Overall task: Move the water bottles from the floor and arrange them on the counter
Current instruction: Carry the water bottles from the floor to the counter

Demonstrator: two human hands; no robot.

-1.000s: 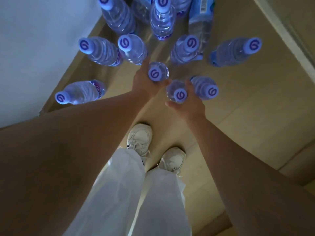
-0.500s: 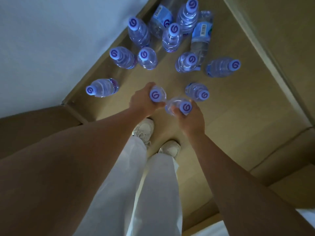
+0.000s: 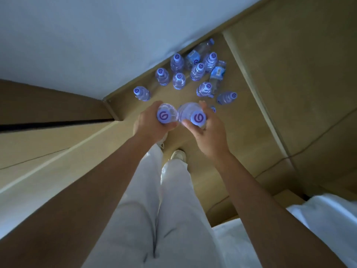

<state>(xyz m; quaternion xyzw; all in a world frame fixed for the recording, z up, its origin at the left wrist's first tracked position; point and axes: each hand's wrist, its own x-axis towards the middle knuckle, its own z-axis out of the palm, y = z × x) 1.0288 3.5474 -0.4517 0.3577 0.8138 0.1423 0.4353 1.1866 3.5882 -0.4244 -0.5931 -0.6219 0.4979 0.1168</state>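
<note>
Gripping one water bottle [image 3: 167, 113] around its neck, the left hand [image 3: 149, 123] holds it upright, cap facing up, above the floor [image 3: 241, 132]; the right hand [image 3: 209, 136] wraps fingers and thumb around a second bottle [image 3: 190, 114], approx. level w/ the first, the two bottles touching side by side. Remaining bottles [image 3: 178, 81] stand or lie on the floor near the wall [image 3: 96, 35], beyond both hands; white trousers [image 3: 154, 209] and one shoe [image 3: 178, 154] sit below.
</note>
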